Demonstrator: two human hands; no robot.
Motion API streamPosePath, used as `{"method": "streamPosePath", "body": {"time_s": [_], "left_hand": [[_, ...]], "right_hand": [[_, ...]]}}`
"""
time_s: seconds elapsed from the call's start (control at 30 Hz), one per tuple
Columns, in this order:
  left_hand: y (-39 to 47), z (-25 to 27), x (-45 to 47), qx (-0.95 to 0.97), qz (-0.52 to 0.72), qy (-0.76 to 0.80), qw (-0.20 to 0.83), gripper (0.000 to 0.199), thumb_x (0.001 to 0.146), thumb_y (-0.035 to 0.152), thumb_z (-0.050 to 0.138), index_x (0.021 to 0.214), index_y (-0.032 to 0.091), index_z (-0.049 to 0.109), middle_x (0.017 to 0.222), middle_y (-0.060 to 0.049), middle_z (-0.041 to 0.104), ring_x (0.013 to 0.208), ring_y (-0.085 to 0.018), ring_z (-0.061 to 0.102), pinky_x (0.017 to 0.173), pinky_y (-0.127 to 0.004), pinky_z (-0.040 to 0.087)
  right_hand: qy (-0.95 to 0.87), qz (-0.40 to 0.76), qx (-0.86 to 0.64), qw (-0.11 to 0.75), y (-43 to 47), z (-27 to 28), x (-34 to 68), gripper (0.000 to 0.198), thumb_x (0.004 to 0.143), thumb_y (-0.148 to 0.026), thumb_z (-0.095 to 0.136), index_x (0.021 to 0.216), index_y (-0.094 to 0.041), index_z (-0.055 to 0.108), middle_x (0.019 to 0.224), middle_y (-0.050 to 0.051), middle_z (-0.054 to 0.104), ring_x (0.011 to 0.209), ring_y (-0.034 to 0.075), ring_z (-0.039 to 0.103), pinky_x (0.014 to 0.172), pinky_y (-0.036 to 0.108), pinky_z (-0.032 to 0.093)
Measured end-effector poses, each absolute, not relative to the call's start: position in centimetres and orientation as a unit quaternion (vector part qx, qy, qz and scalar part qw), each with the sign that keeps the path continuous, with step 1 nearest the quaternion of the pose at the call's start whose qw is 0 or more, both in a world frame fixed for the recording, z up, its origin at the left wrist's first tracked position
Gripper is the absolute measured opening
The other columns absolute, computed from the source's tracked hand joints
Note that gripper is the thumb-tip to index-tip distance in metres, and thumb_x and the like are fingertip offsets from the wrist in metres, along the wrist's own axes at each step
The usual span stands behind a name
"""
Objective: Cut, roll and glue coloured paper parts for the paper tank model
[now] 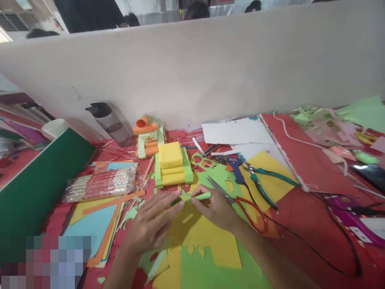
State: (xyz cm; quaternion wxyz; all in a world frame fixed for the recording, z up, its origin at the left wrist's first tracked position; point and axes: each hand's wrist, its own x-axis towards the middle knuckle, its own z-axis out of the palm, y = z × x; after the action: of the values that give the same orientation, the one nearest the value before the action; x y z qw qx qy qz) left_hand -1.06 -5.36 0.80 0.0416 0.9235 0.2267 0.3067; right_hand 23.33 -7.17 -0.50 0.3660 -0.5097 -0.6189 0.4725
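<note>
A slim light green paper roll is held level between my two hands. My right hand pinches it with thumb and fingers. My left hand closes its fingertips around the darker end, which is partly hidden. At the middle of the roll a small pointed green paper piece shows; whether it is stuck on I cannot tell. Below my hands lies a yellow paper sheet with cut-out edges. Scissors with red handles lie open beside my right hand. Just beyond stands a yellow and green paper model.
An orange paper model and a water bottle stand near the white partition. Pliers and a blue glue gun with a trailing cord lie right. Bagged sticks and a green board are left.
</note>
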Motion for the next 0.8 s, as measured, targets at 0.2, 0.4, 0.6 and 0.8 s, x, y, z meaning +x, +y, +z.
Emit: {"method": "streamPosePath", "body": {"time_s": [0.2,0.4,0.6,0.8], "left_hand": [[-5.49,0.56,-1.26,0.923,0.304,0.231,0.045,0.058,0.086,0.003,0.051,0.141,0.02,0.05,0.141,-0.013,0.057,0.131,-0.022,0.051,0.106,-0.042,0.045],[-5.45,0.38,-1.4,0.921,0.302,0.239,0.052,0.059,0.086,0.003,0.05,0.142,0.023,0.049,0.142,-0.011,0.056,0.131,-0.023,0.052,0.105,-0.043,0.046],[-5.49,0.61,-1.14,0.919,0.311,0.238,0.048,0.056,0.087,0.004,0.051,0.141,0.022,0.051,0.14,-0.012,0.058,0.13,-0.022,0.054,0.106,-0.041,0.046],[-5.49,0.67,-1.16,0.919,0.308,0.241,0.048,0.055,0.087,0.004,0.052,0.139,0.022,0.052,0.139,-0.012,0.058,0.128,-0.023,0.055,0.105,-0.04,0.046]], "right_hand": [[-0.639,0.452,-0.516,0.346,-7.14,-0.23,23.33,0.01,0.09,-0.031,0.057,0.088,-0.022,0.061,0.073,-0.001,0.068,0.06,0.015,0.063,0.055,0.024,0.044],[-0.647,0.441,-0.519,0.341,-7.18,-0.38,23.18,0.01,0.091,-0.03,0.056,0.092,-0.022,0.063,0.088,0.002,0.072,0.071,0.017,0.068,0.062,0.026,0.049],[-0.659,0.432,-0.52,0.329,-7.19,-0.62,23.29,0.01,0.091,-0.028,0.056,0.095,-0.022,0.064,0.091,0.003,0.072,0.077,0.018,0.07,0.069,0.027,0.052],[-0.648,0.45,-0.52,0.327,-7.24,-1.03,23.35,0.005,0.09,-0.026,0.056,0.088,-0.022,0.06,0.08,0.0,0.069,0.069,0.017,0.07,0.062,0.023,0.05]]}}
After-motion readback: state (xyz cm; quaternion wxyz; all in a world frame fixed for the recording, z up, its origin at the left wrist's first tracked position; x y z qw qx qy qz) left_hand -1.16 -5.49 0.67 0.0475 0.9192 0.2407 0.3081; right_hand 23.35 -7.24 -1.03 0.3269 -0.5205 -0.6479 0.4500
